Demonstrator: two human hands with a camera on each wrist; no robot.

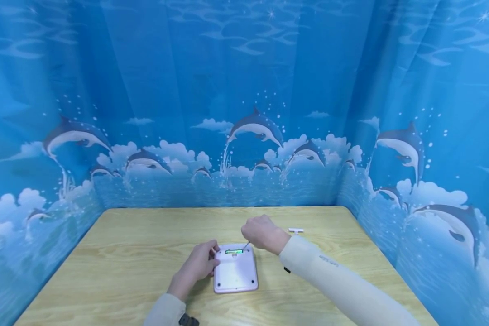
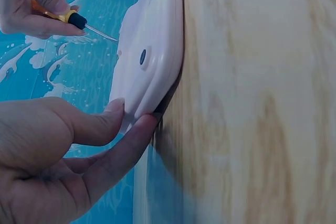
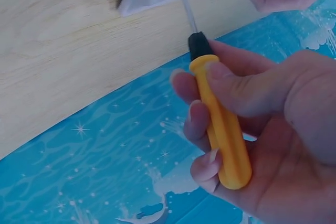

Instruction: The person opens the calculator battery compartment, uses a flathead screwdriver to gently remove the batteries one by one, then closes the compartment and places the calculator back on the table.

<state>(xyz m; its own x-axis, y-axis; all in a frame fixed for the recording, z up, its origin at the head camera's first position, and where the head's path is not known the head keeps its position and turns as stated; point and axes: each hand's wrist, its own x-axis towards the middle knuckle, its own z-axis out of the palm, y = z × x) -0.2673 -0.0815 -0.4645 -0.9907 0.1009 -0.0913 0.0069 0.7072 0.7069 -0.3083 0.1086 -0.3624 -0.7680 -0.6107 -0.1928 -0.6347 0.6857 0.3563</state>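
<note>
A flat, pale pinkish-white device (image 1: 235, 274) with dark round feet lies underside up on the table, its kind not clear. Near its far edge, an uncovered slot holds a green battery (image 1: 234, 251). My left hand (image 1: 199, 260) pinches the device's left edge between thumb and fingers (image 2: 113, 121). In my right hand (image 3: 273, 103) is a screwdriver (image 3: 223, 124) with a yellow handle and black collar, gripped by thumb and curled fingers. Its metal shaft slants down to the right end of the battery slot. Whether the tip touches the battery I cannot tell.
A small white T-shaped piece (image 1: 295, 230) lies on the wooden table (image 1: 146, 235), beyond and right of the device. Beside the right forearm is a small black object (image 1: 287, 270). Blue dolphin-print curtains (image 1: 252, 90) stand around the table's back and sides.
</note>
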